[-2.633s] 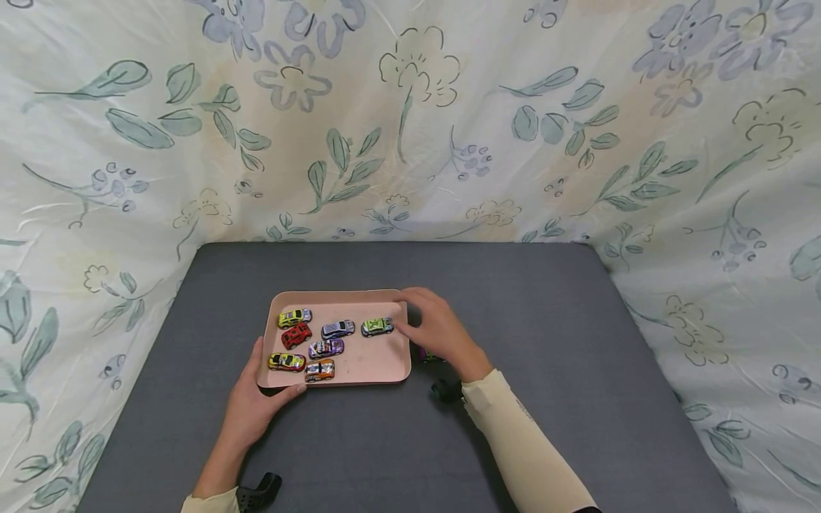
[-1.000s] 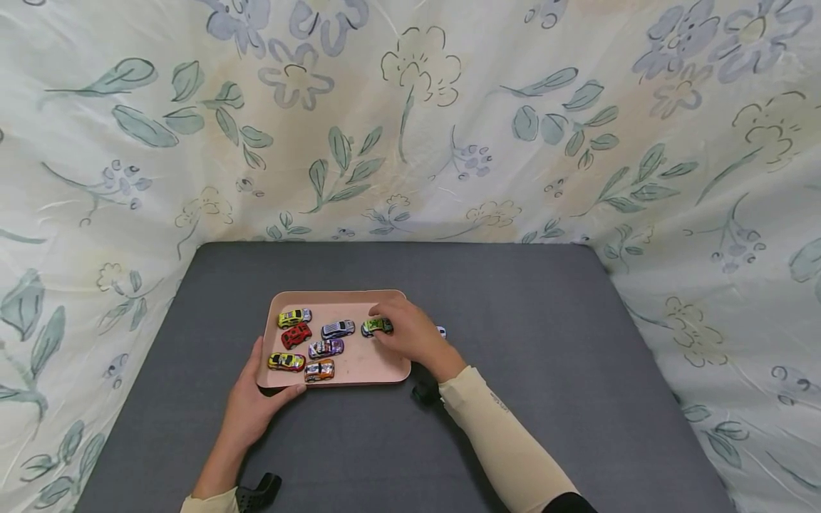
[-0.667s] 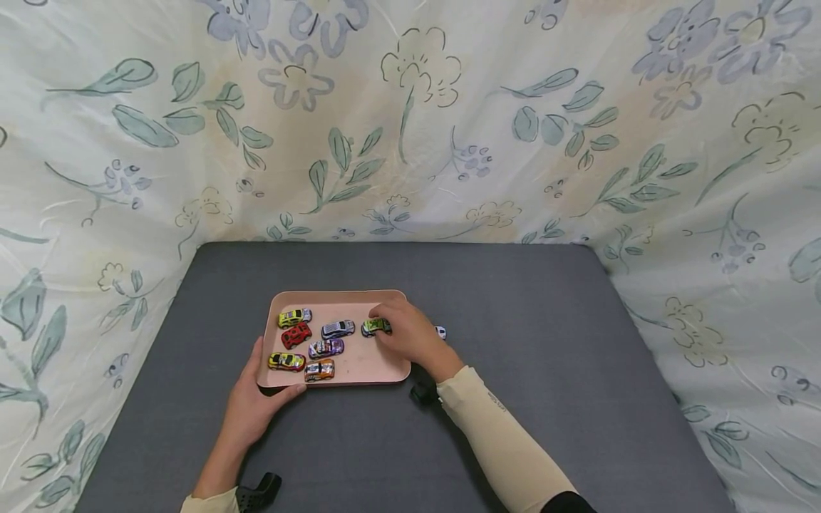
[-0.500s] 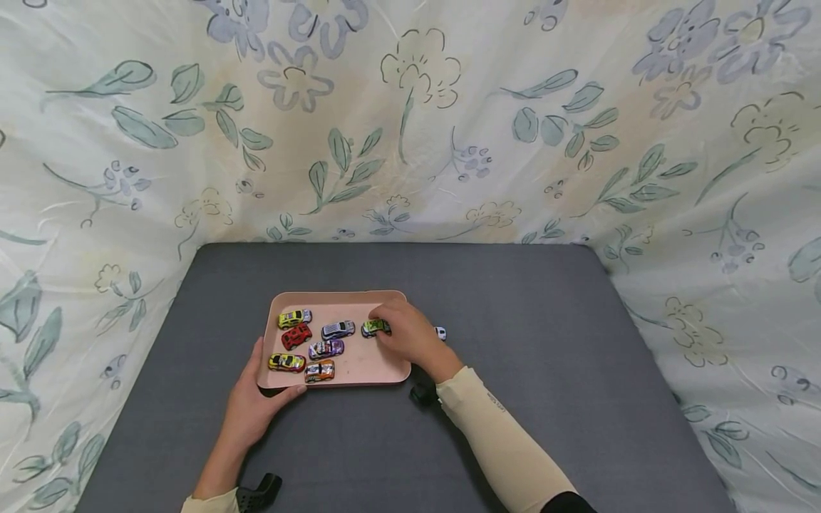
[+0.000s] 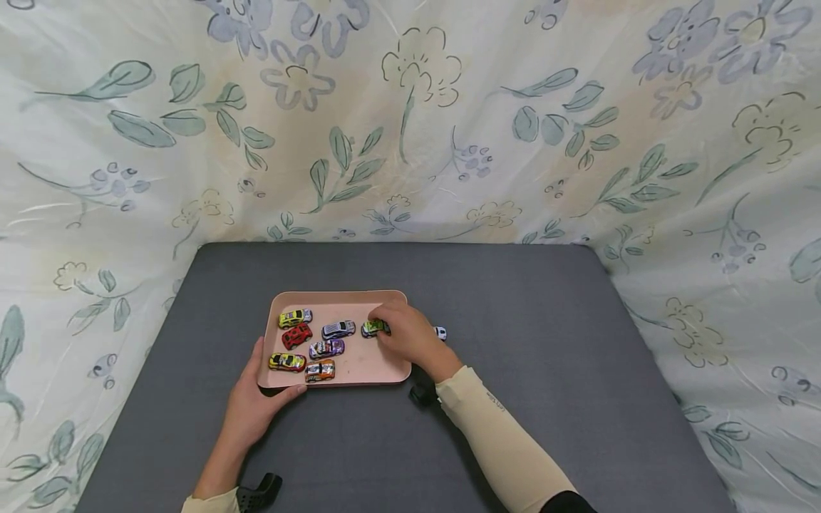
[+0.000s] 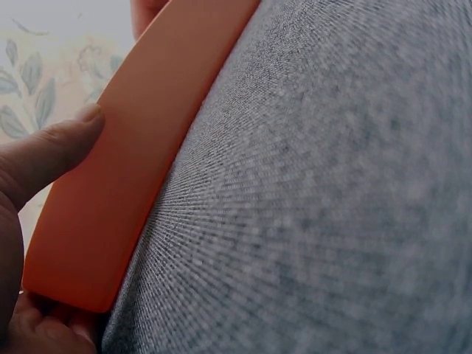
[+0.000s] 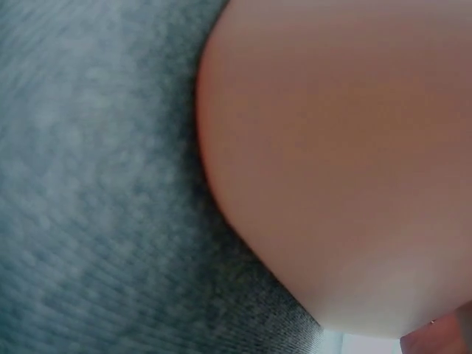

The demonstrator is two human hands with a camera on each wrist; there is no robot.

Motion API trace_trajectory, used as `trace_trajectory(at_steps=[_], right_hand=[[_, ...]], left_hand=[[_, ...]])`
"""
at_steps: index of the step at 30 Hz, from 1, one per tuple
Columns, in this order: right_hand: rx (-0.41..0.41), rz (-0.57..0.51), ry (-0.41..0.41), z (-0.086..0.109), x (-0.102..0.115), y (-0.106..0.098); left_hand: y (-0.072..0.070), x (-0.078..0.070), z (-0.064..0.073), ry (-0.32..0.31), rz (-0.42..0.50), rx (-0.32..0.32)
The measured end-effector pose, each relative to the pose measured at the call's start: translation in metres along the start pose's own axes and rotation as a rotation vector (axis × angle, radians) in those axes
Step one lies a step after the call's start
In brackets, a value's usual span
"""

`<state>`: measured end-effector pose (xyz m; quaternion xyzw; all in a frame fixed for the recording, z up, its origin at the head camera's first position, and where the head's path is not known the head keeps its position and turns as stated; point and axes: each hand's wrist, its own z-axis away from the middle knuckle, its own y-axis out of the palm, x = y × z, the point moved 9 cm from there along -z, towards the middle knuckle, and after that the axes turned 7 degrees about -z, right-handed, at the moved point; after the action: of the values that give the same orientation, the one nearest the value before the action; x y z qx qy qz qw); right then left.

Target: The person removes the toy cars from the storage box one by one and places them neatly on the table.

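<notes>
A pink rectangular tray [image 5: 368, 370] holds several small toy cars. My left hand [image 5: 251, 399] grips its near left corner; in the left wrist view the thumb [image 6: 66, 140] lies along the tray's outer wall [image 6: 140, 162] and other fingers curl at the corner. Over the right half of the tray, my right hand [image 5: 410, 335] pinches a green toy car [image 5: 372, 328], its right end hidden by the fingers. Left of it sit a silver-blue car [image 5: 338, 329], a purple car [image 5: 326, 348], an orange car [image 5: 319, 370], a red car [image 5: 297, 335] and two yellow ones.
Part of a white toy car [image 5: 440, 333] shows on the grey table [image 5: 545, 320], just beyond the right wrist. Black wrist mounts [image 5: 259, 491] are worn on both arms. A flowered curtain [image 5: 410, 142] hangs behind and beside the table.
My right hand has moved left from the tray's right rim onto the green car, then stayed still. The white car now shows past the wrist. The left hand and tray have not moved.
</notes>
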<state>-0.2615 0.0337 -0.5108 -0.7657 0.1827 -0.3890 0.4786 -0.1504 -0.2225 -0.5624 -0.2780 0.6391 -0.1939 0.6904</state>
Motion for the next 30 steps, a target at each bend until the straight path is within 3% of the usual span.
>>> trace_trajectory(at_steps=[15,30], right_hand=[[0.004,-0.016,0.004,-0.001,0.003,-0.005],[-0.059,-0.058,-0.038,-0.001,0.009,-0.031]], left_hand=[[0.000,0.000,-0.001,-0.017,0.005,0.016],[-0.001,-0.003,0.000,-0.013,0.000,0.017]])
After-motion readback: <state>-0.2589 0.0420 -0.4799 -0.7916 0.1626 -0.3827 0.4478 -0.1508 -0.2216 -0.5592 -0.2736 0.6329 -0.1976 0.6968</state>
